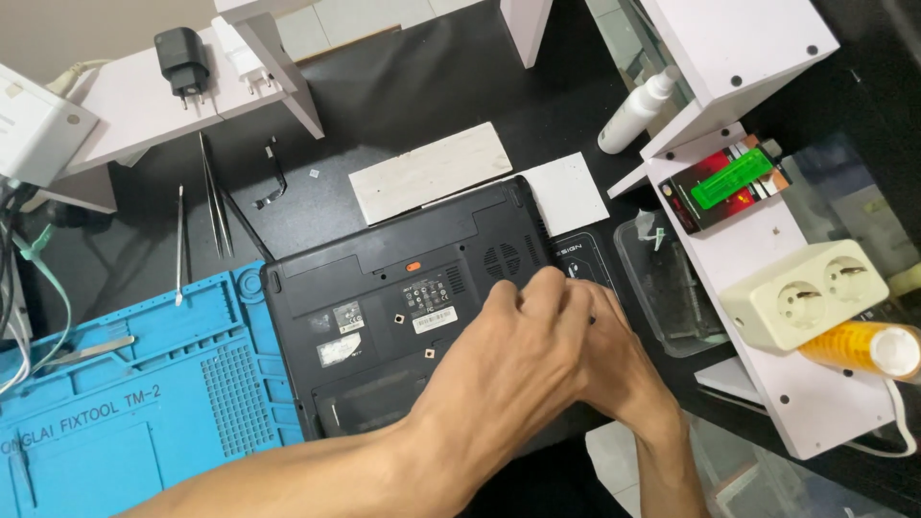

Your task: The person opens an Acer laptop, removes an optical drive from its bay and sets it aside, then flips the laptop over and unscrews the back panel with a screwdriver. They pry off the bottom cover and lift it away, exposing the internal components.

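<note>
The black laptop [403,317] lay underside-up, half on the blue mat [144,403]; your left hand [518,360] and right hand [624,364] pressed together at its right edge, grip hidden; prying there could have cracked the casing.

Black worktop [403,86] | centre: upturned black laptop [384,317] | near left: blue repair mat [125,403] | far: white slab [429,171], spray bottle [637,110], tweezers [213,197] | right: clear plastic tray [672,288]

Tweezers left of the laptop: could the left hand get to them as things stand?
Probably yes. The tweezers lie uncovered on the dark desk, nothing on top, but the left hand is over the laptop, pressed against the right hand.
</note>
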